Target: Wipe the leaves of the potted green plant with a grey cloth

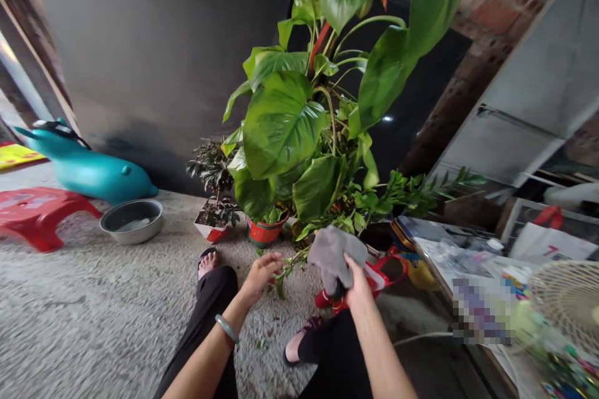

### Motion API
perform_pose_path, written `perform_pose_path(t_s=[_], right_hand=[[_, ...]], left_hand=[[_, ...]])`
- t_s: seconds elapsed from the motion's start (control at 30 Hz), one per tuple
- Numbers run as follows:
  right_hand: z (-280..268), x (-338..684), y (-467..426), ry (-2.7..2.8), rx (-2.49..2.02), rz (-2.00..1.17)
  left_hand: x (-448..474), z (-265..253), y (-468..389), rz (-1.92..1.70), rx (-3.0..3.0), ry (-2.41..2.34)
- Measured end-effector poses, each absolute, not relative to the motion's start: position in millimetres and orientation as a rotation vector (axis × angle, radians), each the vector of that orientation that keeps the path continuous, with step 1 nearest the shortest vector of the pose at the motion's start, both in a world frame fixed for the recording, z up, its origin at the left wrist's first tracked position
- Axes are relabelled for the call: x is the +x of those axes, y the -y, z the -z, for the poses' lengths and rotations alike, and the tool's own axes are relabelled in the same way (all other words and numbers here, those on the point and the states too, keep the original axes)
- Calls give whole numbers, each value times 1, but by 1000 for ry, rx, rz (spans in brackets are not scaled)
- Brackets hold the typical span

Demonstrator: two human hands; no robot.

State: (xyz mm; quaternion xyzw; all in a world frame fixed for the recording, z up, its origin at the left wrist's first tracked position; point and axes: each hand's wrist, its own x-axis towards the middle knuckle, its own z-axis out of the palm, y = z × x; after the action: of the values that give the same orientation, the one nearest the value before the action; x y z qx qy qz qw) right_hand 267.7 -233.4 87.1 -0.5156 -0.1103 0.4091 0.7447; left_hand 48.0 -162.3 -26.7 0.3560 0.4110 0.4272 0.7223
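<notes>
My right hand (pixel 358 283) grips a bunched grey cloth (pixel 334 252) in front of the low plant stems. My left hand (pixel 262 275) is held out to the left of it, fingers apart and slightly bent, with nothing visible in them. Just beyond its fingertips is a low trailing leafy stem (pixel 296 259); whether they touch I cannot tell. A tall potted plant with large glossy green leaves (pixel 284 126) rises ahead of both hands. Its red pot (pixel 266 232) stands on the rough floor.
Left of the pot is a small dark-leaved plant (pixel 213 165). Farther left are a metal basin (pixel 132 221), a red plastic stool (pixel 42 212) and a teal inflatable animal (pixel 100 168). At right, a cluttered table (pixel 440 262) bears a woven basket (pixel 568 299). A red item (pixel 386 271) lies near my right hand.
</notes>
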Motion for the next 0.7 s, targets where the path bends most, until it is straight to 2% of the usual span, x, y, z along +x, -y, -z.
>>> perform_pose_path(t_s=[0.1,0.23,0.3,0.37,0.43,0.57,0.63,0.7], right_hand=[[-84,267,274,66,-1215,-901],[-164,277,264,164,-978,-778],[-203,267,236,232,-847,-771],[-220,241,207,225,-823,-820],[-207,207,190,189,-929,-939],[-133,156,213,246,-1161,-1270],[-112,155,242,289,-1229,-1306],[-121,168,264,312,-1263,-1187]], left_hand=[[31,21,137,-1170,630,-978],[17,2,96,-1451,390,-956],[18,-10,81,-1490,333,-904],[23,-18,75,-1486,332,-848],[30,-21,76,-1466,352,-813],[40,-16,91,-1435,346,-766],[42,-14,99,-1417,363,-741],[43,-14,105,-1404,403,-728]])
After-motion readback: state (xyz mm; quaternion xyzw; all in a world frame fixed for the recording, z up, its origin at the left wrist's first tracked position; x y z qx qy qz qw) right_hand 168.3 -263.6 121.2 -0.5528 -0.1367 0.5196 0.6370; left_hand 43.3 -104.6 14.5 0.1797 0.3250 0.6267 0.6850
